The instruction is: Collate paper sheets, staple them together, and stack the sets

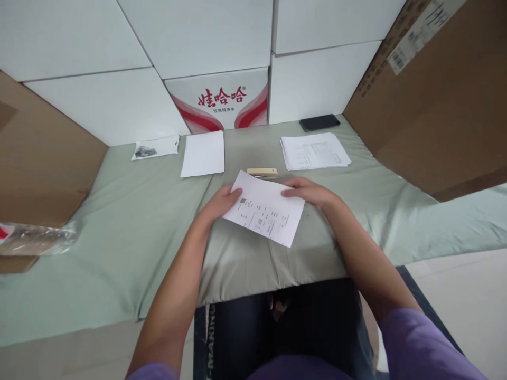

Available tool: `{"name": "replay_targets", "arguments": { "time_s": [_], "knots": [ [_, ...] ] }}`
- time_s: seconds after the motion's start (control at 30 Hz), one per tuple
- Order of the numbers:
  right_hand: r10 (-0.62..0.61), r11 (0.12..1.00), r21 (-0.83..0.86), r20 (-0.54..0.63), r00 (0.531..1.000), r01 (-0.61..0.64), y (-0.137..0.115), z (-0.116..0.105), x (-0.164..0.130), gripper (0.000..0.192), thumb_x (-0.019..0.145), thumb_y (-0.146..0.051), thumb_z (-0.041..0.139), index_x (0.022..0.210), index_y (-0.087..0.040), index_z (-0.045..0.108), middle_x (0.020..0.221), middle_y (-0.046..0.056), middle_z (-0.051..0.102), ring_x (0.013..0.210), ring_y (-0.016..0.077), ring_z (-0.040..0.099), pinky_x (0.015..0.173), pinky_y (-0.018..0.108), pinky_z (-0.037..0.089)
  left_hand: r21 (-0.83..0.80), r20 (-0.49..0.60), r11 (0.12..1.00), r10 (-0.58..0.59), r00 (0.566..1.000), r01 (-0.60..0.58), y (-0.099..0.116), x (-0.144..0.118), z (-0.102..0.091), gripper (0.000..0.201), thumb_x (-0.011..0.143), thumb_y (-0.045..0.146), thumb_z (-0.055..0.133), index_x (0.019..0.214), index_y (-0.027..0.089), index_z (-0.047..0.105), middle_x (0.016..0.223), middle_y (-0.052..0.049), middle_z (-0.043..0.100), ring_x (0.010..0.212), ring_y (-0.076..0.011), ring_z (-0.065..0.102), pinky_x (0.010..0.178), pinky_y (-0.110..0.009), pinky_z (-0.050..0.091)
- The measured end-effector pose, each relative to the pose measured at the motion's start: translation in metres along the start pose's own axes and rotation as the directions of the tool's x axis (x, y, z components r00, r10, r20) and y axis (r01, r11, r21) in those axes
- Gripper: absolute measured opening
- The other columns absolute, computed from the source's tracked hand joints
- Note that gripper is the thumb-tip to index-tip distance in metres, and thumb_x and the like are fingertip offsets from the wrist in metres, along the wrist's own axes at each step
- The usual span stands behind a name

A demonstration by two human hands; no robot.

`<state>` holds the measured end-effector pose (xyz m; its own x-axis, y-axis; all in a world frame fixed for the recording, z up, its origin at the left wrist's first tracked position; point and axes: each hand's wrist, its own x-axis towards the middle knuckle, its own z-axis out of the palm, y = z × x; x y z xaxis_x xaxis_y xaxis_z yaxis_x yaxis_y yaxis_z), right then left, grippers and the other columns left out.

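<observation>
My left hand [225, 201] pinches the left edge of a printed sheet of paper [264, 211], thumb on top. On the opposite side, my right hand [308, 192] grips the upper right edge of the same sheet. The paper is tilted, and its print faces up. I cannot tell whether it is one sheet or several. Just beyond it lies a cream-coloured stapler-like object [262, 172], partly hidden by the paper. A stack of printed sheets [316, 151] rests to the far right, and a blank-looking white sheet [203, 153] to the far left.
A black phone [319, 123] lies at the back right. A small white packet [156, 148] is at the back left. White boxes [222, 103] line the back; cardboard boxes [439, 100] stand at the sides. A clear plastic bottle [43, 238] lies at the left. Green cloth [166, 232] covers the table.
</observation>
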<state>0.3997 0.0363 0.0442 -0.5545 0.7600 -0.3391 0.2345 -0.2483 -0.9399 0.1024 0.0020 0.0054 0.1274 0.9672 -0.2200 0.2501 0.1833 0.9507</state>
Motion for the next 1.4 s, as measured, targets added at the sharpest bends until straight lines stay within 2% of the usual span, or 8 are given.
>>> {"name": "replay_targets", "arguments": {
  "time_s": [0.17, 0.3, 0.4, 0.53, 0.63, 1.03, 1.2, 1.4],
  "knots": [
    [0.174, 0.976, -0.132, -0.021, 0.985, -0.175, 0.000, 0.005, 0.000, 0.018, 0.082, -0.029, 0.067, 0.088, -0.012, 0.072, 0.059, 0.000, 0.050, 0.045, 0.0064, 0.035, 0.038, 0.020, 0.017, 0.248, -0.120, 0.965, -0.056, 0.991, 0.084, 0.006, -0.008, -0.016, 0.031, 0.084, 0.048, 0.062, 0.089, 0.018, 0.063, 0.071, -0.002, 0.066, 0.062, -0.0172, 0.061, 0.054, -0.026, 0.044],
    [0.228, 0.957, -0.173, -0.040, 0.973, -0.232, -0.001, 0.009, -0.001, 0.015, 0.087, -0.026, 0.061, 0.084, -0.012, 0.067, 0.059, -0.002, 0.043, 0.044, 0.0057, 0.031, 0.037, 0.019, 0.017, 0.300, -0.098, 0.949, -0.071, 0.993, 0.098, 0.005, -0.010, -0.024, 0.028, 0.086, 0.045, 0.059, 0.082, 0.018, 0.063, 0.070, -0.002, 0.064, 0.062, -0.0174, 0.059, 0.056, -0.027, 0.041],
    [0.247, 0.940, -0.238, -0.018, 0.969, -0.244, -0.001, 0.007, -0.004, 0.016, 0.087, -0.027, 0.061, 0.081, -0.012, 0.064, 0.060, -0.001, 0.044, 0.044, 0.0056, 0.031, 0.037, 0.020, 0.017, 0.409, -0.131, 0.912, 0.009, 0.991, 0.046, 0.008, -0.011, -0.018, 0.027, 0.089, 0.043, 0.055, 0.088, 0.018, 0.066, 0.075, -0.005, 0.068, 0.068, -0.0195, 0.061, 0.060, -0.029, 0.042],
    [0.265, 0.913, -0.343, 0.082, 0.961, -0.223, -0.002, 0.002, -0.009, 0.025, 0.089, -0.029, 0.058, 0.069, -0.013, 0.056, 0.055, -0.002, 0.040, 0.041, 0.0058, 0.032, 0.037, 0.020, 0.018, 0.698, -0.164, 0.716, 0.151, 0.975, 0.007, 0.018, -0.013, -0.002, 0.028, 0.096, 0.039, 0.048, 0.097, 0.020, 0.070, 0.092, -0.009, 0.074, 0.083, -0.0231, 0.064, 0.067, -0.031, 0.040],
    [0.279, 0.900, -0.374, 0.095, 0.956, -0.226, -0.003, 0.001, -0.010, 0.027, 0.091, -0.027, 0.054, 0.066, -0.015, 0.052, 0.052, -0.001, 0.040, 0.040, 0.0069, 0.035, 0.037, 0.020, 0.021, 0.791, -0.201, 0.608, 0.146, 0.969, 0.072, 0.023, -0.013, 0.005, 0.030, 0.097, 0.038, 0.045, 0.101, 0.022, 0.070, 0.095, -0.009, 0.075, 0.087, -0.0245, 0.065, 0.067, -0.032, 0.038],
    [0.266, 0.918, -0.310, 0.019, 0.964, -0.247, 0.010, -0.001, 0.000, 0.023, 0.095, -0.029, 0.051, 0.076, -0.016, 0.051, 0.058, -0.002, 0.040, 0.043, 0.0072, 0.031, 0.038, 0.020, 0.018, 0.660, -0.285, 0.737, 0.067, 0.956, 0.145, 0.022, -0.014, -0.008, 0.031, 0.090, 0.045, 0.053, 0.084, 0.020, 0.071, 0.083, -0.007, 0.074, 0.076, -0.0227, 0.064, 0.062, -0.032, 0.037],
    [0.284, 0.915, -0.295, -0.011, 0.959, -0.275, 0.005, 0.002, -0.003, 0.023, 0.096, -0.026, 0.048, 0.074, -0.017, 0.047, 0.058, -0.002, 0.038, 0.042, 0.0070, 0.030, 0.039, 0.021, 0.017, 0.493, -0.144, 0.860, -0.067, 0.987, 0.130, 0.014, -0.015, -0.027, 0.035, 0.084, 0.052, 0.059, 0.074, 0.020, 0.067, 0.060, -0.002, 0.062, 0.055, -0.0177, 0.056, 0.057, -0.030, 0.040],
    [0.292, 0.897, -0.340, -0.025, 0.956, -0.283, -0.002, 0.008, -0.006, 0.023, 0.093, -0.027, 0.049, 0.072, -0.018, 0.047, 0.057, -0.002, 0.040, 0.043, 0.0086, 0.030, 0.042, 0.025, 0.018, 0.461, -0.127, 0.883, -0.032, 0.991, 0.088, 0.006, -0.014, -0.034, 0.032, 0.082, 0.050, 0.060, 0.073, 0.019, 0.065, 0.061, -0.001, 0.059, 0.057, -0.0167, 0.054, 0.055, -0.028, 0.039]
  ]
}}
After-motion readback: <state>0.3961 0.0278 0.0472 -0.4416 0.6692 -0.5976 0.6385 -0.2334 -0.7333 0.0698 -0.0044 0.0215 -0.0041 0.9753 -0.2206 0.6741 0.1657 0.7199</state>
